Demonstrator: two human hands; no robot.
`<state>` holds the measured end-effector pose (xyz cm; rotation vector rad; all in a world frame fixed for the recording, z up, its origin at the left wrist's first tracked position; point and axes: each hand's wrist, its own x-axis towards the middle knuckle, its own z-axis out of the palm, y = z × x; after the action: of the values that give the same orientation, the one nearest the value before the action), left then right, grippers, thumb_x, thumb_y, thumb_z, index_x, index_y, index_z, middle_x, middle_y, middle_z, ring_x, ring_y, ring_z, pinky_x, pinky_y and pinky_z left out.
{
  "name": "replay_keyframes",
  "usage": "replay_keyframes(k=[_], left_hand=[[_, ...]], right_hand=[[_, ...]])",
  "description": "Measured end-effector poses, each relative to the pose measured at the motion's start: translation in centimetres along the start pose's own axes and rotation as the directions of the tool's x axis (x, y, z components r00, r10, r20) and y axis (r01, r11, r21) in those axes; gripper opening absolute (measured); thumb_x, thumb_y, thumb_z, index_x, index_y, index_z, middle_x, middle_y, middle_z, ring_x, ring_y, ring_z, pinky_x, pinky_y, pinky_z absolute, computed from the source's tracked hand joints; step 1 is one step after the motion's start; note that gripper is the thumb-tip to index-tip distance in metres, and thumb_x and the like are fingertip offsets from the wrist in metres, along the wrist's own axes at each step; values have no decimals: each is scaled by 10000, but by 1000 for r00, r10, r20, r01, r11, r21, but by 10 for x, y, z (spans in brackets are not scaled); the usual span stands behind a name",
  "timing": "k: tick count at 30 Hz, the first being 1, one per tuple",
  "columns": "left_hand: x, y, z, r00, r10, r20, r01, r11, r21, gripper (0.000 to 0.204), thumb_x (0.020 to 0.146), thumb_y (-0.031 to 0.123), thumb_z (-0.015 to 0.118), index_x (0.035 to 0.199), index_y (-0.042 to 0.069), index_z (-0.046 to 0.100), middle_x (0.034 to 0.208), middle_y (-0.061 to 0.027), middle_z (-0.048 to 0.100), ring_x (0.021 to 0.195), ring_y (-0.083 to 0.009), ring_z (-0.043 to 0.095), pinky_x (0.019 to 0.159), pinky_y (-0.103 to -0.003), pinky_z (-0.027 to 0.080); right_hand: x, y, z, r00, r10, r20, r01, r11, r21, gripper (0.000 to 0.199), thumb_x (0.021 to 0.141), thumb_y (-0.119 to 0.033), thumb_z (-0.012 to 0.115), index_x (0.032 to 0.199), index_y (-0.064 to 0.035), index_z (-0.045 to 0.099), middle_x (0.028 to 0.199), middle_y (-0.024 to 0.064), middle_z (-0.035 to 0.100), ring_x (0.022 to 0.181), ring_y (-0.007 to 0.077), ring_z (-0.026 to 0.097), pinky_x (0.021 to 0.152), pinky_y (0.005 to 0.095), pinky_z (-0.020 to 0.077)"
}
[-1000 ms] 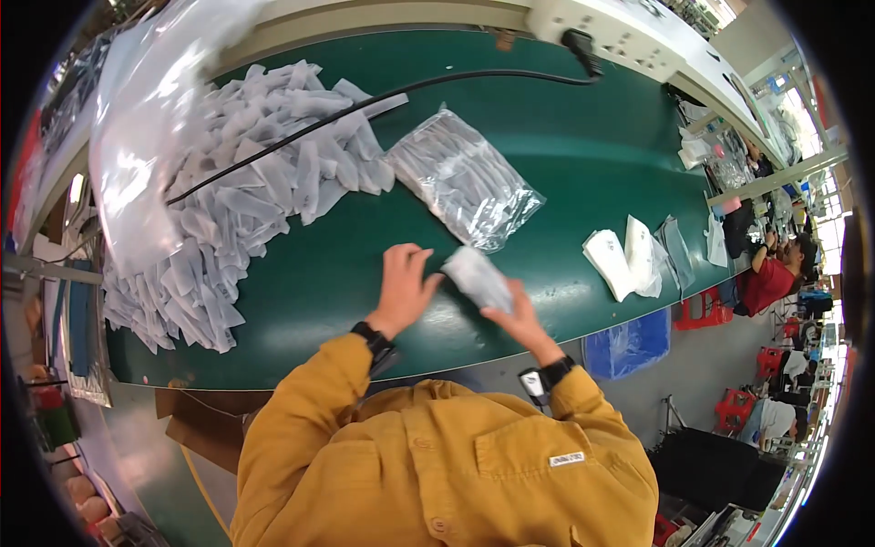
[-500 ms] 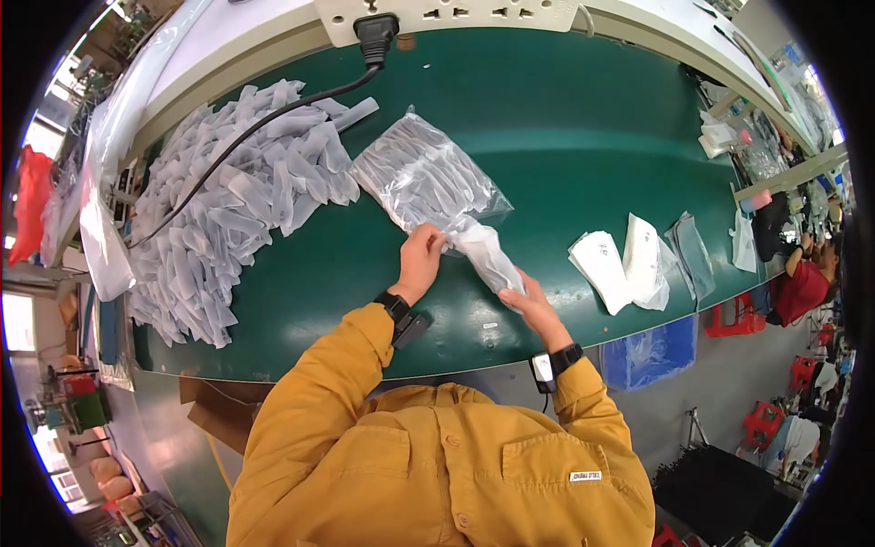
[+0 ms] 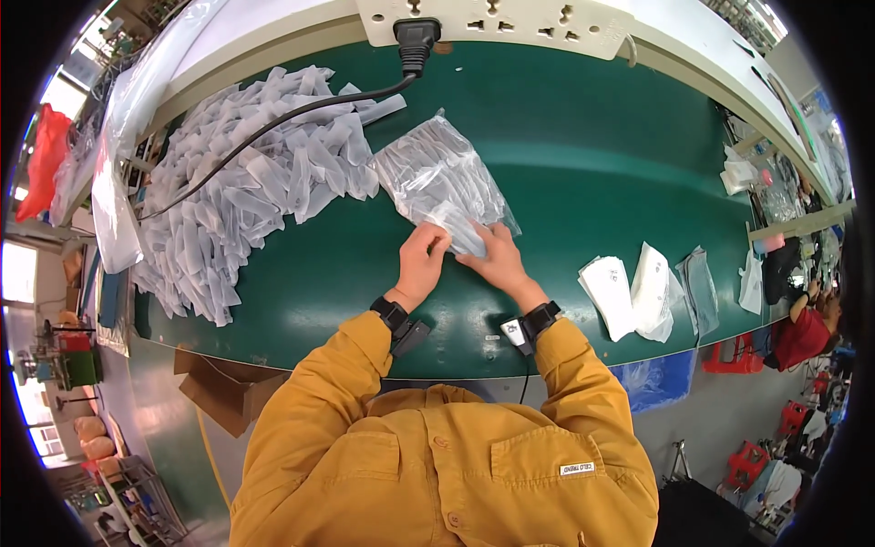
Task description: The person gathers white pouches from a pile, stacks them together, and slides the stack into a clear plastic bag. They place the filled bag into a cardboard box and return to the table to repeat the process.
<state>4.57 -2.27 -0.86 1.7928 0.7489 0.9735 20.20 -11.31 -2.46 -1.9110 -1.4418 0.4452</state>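
A clear plastic bag (image 3: 447, 164) lies on the green table, with several greyish-white translucent pieces packed flat in it. My left hand (image 3: 422, 264) pinches the near edge of the bag, fingertips closed on the film. Beside it my right hand (image 3: 499, 262) grips a bundle of translucent pieces (image 3: 463, 235), fingers on top and thumb at its near end. Most of the bundle appears to sit within the bag's mouth; glare on the film blurs where it ends. To the left spreads a big heap of similar frosted translucent pieces (image 3: 264, 173).
Above the heap runs a black cable (image 3: 301, 111) to a white power strip (image 3: 501, 23) at the table's far edge. Right of my hands lie white packets (image 3: 609, 296) and clear film bags (image 3: 698, 290). A blue bin (image 3: 658, 381) stands below the right edge.
My right hand has moved leftward and away from me, pushing the bundle into the bag's near end beside my left hand. The left hand keeps its pinch. The whole view has shifted slightly.
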Motion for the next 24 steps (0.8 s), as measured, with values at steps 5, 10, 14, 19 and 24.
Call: replay_keyframes(k=[5,10,14,19,24], left_hand=[[1,18,-14,981,144,131,-165,971,174,38,825,-13,603,842,2,572,784,-91,551,673,-196,543,635,-276,450],[-7,13,-23,978,138,158,-167,967,193,55,808,-21,613,833,0,570,789,-110,556,695,-243,559,647,-296,461],[-19,9,-29,960,207,188,-242,951,190,31,817,6,595,834,14,571,827,-128,553,787,-331,564,693,-380,473],[-14,4,-35,950,222,219,-269,939,215,41,819,-15,598,841,1,567,812,-119,555,742,-277,564,660,-320,465],[-5,8,-45,957,103,271,-172,953,249,48,829,1,596,842,1,550,811,-121,541,737,-286,554,654,-345,462]], right_hand=[[19,-30,16,1000,1,31,2,997,-82,666,734,-347,736,1321,-100,540,1051,214,516,1017,386,507,850,438,475],[28,-44,46,1000,-5,13,8,968,-252,708,747,-350,703,1348,-46,485,993,231,497,954,394,498,767,448,487],[33,-56,70,992,-56,-115,10,930,-367,747,757,-373,690,1353,2,443,948,236,483,875,391,494,708,461,488],[37,-58,74,987,-47,-151,-1,952,-305,774,780,-391,678,1356,45,401,1006,272,472,890,414,495,752,464,481],[10,-39,53,931,-299,-209,260,946,-196,777,804,-349,670,1390,45,346,1210,346,421,1094,481,447,881,466,459]])
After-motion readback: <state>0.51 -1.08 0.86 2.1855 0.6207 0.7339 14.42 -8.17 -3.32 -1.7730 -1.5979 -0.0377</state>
